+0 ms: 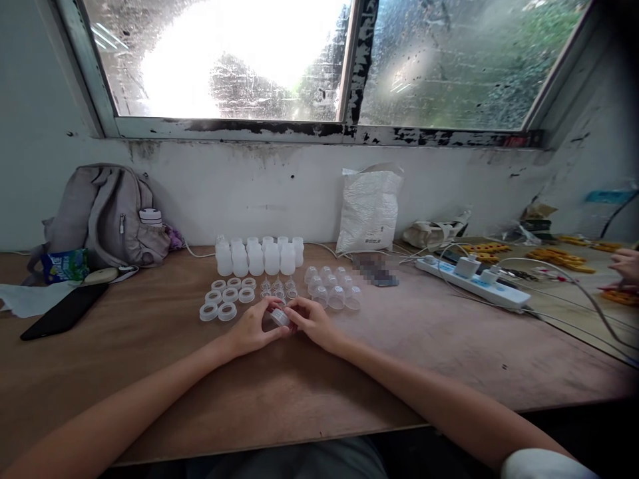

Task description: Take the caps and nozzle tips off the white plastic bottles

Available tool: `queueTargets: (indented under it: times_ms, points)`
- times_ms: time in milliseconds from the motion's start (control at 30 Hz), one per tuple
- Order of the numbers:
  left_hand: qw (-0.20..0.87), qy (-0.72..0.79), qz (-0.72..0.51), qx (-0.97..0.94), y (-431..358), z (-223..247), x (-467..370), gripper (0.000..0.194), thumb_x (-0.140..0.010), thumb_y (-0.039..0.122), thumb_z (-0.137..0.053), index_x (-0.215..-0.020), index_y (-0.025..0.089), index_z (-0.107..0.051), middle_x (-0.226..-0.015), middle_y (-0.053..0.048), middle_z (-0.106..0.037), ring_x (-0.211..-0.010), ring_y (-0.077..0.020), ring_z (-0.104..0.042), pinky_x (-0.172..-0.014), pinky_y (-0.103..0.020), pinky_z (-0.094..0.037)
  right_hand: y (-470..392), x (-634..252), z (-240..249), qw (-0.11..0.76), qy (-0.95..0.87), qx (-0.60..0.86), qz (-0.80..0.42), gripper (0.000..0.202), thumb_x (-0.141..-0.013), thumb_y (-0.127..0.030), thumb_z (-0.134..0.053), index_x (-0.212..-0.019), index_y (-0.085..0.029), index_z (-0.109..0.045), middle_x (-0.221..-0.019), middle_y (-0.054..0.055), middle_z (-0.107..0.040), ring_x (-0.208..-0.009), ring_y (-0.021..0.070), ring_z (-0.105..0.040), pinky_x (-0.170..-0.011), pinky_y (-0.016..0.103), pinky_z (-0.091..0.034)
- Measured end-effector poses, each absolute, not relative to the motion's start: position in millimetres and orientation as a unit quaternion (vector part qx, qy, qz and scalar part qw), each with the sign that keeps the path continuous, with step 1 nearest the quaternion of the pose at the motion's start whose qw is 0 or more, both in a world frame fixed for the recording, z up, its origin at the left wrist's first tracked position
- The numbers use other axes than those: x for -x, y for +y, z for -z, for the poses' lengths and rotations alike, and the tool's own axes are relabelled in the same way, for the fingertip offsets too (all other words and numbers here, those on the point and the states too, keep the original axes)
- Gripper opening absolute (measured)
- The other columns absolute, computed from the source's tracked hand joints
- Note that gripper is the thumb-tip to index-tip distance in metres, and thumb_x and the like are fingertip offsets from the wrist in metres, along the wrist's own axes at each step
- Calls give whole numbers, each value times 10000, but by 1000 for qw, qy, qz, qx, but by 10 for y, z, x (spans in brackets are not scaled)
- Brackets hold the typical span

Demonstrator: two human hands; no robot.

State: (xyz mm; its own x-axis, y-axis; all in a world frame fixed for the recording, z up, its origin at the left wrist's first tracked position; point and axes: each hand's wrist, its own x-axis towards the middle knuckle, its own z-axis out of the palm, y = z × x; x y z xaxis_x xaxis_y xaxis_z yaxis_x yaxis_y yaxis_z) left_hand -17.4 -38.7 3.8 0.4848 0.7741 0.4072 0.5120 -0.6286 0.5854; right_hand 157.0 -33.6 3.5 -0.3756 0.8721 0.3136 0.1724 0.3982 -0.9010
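Observation:
Between my hands, just above the tabletop, is a whitish, translucent bottle ring, tilted on its side. My left hand is closed around it, thumb below and fingers above. The fingers of my right hand are closed at its right edge; whether they also pinch a teat is hidden. Several loose rings lie to the left. Clear teats stand just beyond my fingers, partly hidden. Right of them are rows of clear dome caps. Frosted baby bottles stand in rows behind.
A black phone and a grey backpack are at left. A white plastic bag leans on the wall. Right of it lie a power strip with cables and yellow parts. Another person's hand shows at far right.

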Motion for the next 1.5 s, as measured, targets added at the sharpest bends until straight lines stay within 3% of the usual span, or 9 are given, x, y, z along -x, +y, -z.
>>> queueTargets:
  times_ms: [400, 700, 1167, 1333, 1500]
  points:
    - [371, 386, -409, -739, -346, 60, 65, 293, -699, 286, -564, -934, 181, -424, -786, -7, -555, -733, -138, -570, -668, -293, -488, -252, -1521, 47, 466, -536, 350, -611, 271, -626, -372, -641, -636, -128, -523, -551, -3, -550, -466, 94, -529, -459, 223, -417]
    - [402, 387, -424, -713, -331, 104, 74, 317, -670, 303, -599, -890, 175, -409, -747, 6, -552, -682, -122, -555, -621, -265, -461, -274, -1507, 45, 479, -531, 352, -605, 282, -622, -379, -636, -640, -133, -497, -543, -16, -540, -425, 77, -497, -420, 206, -376]
    - [397, 366, -455, -708, -428, 74, 58, 346, -664, 280, -606, -916, 199, -382, -839, 1, -508, -743, -124, -551, -675, -279, -484, -287, -1542, 50, 471, -555, 349, -590, 293, -651, -421, -599, -674, -155, -477, -571, -32, -531, -427, 74, -492, -399, 195, -379]
    - [410, 343, -452, -714, -418, 63, 60, 274, -730, 276, -533, -962, 195, -413, -921, -32, -516, -837, -147, -543, -730, -293, -472, -245, -1564, 48, 440, -565, 344, -608, 308, -696, -434, -550, -818, -162, -473, -535, -47, -495, -389, 79, -488, -348, 180, -366]
    - [378, 383, -471, -699, -386, 54, 91, 133, -778, 250, -433, -890, 182, -457, -835, -6, -519, -645, -102, -535, -631, -260, -463, -364, -1539, -13, 422, -644, 354, -530, 397, -757, -455, -451, -1073, -229, -373, -670, -38, -525, -399, 76, -499, -371, 202, -402]
